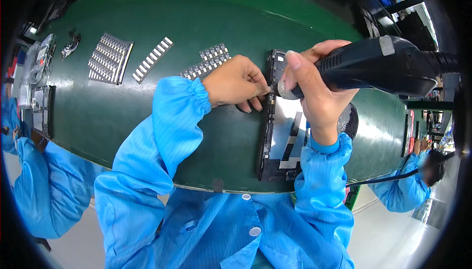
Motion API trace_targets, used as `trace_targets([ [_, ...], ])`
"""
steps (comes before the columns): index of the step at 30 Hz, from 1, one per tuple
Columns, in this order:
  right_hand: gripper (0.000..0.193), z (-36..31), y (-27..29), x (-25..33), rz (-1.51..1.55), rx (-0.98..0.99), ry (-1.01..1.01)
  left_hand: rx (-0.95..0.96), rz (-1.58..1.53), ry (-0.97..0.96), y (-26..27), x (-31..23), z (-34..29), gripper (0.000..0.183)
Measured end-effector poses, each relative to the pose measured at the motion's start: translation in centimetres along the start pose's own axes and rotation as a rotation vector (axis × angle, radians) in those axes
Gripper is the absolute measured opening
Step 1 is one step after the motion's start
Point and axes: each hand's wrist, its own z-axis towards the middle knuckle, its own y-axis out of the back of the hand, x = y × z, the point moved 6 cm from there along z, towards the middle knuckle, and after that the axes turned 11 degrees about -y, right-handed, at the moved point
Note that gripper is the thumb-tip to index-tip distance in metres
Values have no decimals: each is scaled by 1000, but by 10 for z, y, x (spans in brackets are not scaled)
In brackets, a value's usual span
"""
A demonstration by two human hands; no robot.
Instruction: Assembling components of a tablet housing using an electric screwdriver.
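A flat black-framed electronic panel [267, 136], with a circuit strip along its left edge and a shiny silvery sheet inside, lies in front of me. My left hand [241, 83] is closed, its fingertips pinched at the panel's left edge; whatever they hold is hidden. My right hand [322, 92] is wrapped round a black corded hand tool [378, 67], held sideways above the panel. The tool's narrow tip, with a pale translucent covering, points left and sits close to the left fingertips. I cannot tell whether the tip touches the panel.
Sheets of small black-and-white parts [110, 58], a single strip [153, 60] and more strips [206, 62] lie left on the green table [196, 20]. A round dark coil-like thing [348, 121] sits right of my right wrist. Co-workers in blue sleeves flank me.
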Motion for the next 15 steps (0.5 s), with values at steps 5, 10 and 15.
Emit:
trace_targets([
  [5, 31, -4, 38, 35, 141, -131, 166, 19, 38, -25, 0, 5, -1, 16],
  [10, 26, -25, 105, 46, 55, -240, 195, -448, 696, -574, -13, -29, -30, 16],
  [15, 24, -31, 135, 29, 42, -357, 118, -17, 1010, -1100, -125, -13, -94, 36],
])
